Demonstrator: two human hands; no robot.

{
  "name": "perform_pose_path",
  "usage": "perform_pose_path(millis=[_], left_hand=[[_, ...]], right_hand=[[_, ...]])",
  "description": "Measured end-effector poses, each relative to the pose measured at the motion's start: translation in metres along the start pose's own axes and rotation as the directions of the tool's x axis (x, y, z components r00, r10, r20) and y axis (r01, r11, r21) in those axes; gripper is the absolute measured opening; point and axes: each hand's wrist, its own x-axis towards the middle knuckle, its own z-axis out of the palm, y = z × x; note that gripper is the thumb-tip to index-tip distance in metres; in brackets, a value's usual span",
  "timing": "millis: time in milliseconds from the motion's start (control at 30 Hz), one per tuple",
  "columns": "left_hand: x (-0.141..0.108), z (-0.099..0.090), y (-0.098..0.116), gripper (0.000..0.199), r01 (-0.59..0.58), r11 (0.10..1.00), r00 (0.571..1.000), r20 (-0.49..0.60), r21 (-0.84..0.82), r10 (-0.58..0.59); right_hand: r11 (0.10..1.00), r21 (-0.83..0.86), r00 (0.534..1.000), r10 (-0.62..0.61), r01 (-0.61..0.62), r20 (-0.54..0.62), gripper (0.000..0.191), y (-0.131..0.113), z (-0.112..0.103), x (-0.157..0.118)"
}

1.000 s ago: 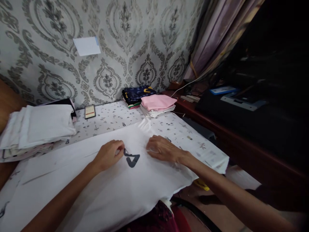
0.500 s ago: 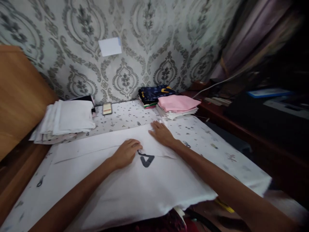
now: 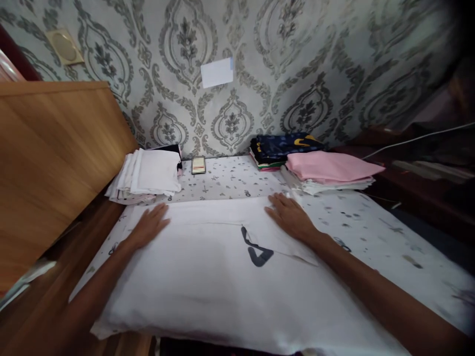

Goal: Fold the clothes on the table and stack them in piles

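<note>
A large white cloth [image 3: 208, 282], perhaps a garment, lies spread across the table, its near edge hanging over the front. It bears a dark angular print [image 3: 260, 256] right of its middle, and a fold edge runs across its upper part. My left hand [image 3: 150, 225] rests flat on the cloth's far left corner with fingers stretched out. On the far right part of the cloth, my right hand [image 3: 289, 215] lies palm down, fingers extended. Neither hand grips anything.
White folded cloths [image 3: 152, 173] are stacked at the back left. Pink cloth [image 3: 330, 167] tops a pile at the back right, beside dark folded clothes [image 3: 285, 146]. A small framed card [image 3: 198, 165] sits by the wall. A wooden panel [image 3: 55, 163] stands left of the patterned table cover [image 3: 226, 179].
My left hand has moved from near the dark print to the cloth's far left corner, and its fingers have straightened. My right hand stays at the far right part. The view has turned left.
</note>
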Motion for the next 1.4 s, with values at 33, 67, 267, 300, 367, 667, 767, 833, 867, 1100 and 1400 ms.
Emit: perform_pose_path(millis=[33, 67, 267, 300, 367, 667, 767, 833, 867, 1100, 1400], left_hand=[[-0.01, -0.001, -0.018, 0.059, 0.057, 0.998, 0.998, -0.002, 0.014, -0.057], [-0.02, -0.001, -0.034, 0.059, 0.116, 0.993, 0.993, -0.005, 0.029, -0.115], [-0.042, 0.003, -0.083, 0.068, 0.234, 0.972, 0.967, -0.113, 0.022, -0.23], [-0.043, 0.002, -0.084, 0.067, 0.221, 0.975, 0.968, -0.126, 0.013, -0.218], [-0.046, -0.003, -0.081, 0.064, 0.184, 0.983, 0.972, -0.151, 0.005, -0.181], [-0.084, -0.009, 0.0, 0.04, -0.093, 0.993, 0.933, -0.355, -0.076, 0.06], [-0.104, 0.004, 0.058, 0.035, -0.318, 0.936, 0.924, -0.272, -0.15, 0.27], [-0.119, 0.016, 0.094, 0.038, -0.515, 0.853, 0.836, -0.27, -0.088, 0.477], [-0.125, 0.023, 0.11, 0.04, -0.588, 0.808, 0.782, -0.277, -0.03, 0.559], [-0.158, 0.065, 0.155, 0.055, -0.582, 0.766, 0.671, -0.37, 0.275, 0.642], [-0.173, 0.067, 0.134, 0.071, -0.548, 0.774, 0.65, -0.421, 0.317, 0.633]], right_hand=[[1.0, 0.003, 1.0, 0.004, -0.004, 0.008, 0.058, -0.003, -0.002, 0.0], [1.0, 0.011, 1.0, 0.007, -0.007, 0.018, 0.057, -0.006, -0.005, 0.001], [0.97, 0.213, 0.993, 0.106, -0.115, 0.057, 0.051, -0.015, -0.046, -0.012], [0.955, 0.262, 0.99, 0.135, -0.141, 0.039, 0.05, -0.015, -0.058, -0.023], [0.907, 0.376, 0.976, 0.215, -0.191, -0.022, 0.049, -0.016, -0.083, -0.055], [0.358, 0.817, 0.39, 0.903, -0.452, -0.179, 0.033, -0.082, -0.1, -0.256], [0.147, 0.923, 0.388, 0.922, -0.355, 0.003, 0.043, -0.097, -0.074, -0.276], [0.04, 0.959, 0.435, 0.896, -0.279, 0.089, 0.053, -0.097, -0.062, -0.28], [0.0, 0.967, 0.445, 0.888, -0.256, 0.118, 0.057, -0.095, -0.058, -0.281], [-0.239, 0.942, 0.539, 0.774, -0.235, 0.331, 0.057, -0.087, -0.056, -0.29], [-0.217, 0.798, 0.617, 0.533, -0.562, 0.58, 0.037, -0.095, -0.072, -0.301]])
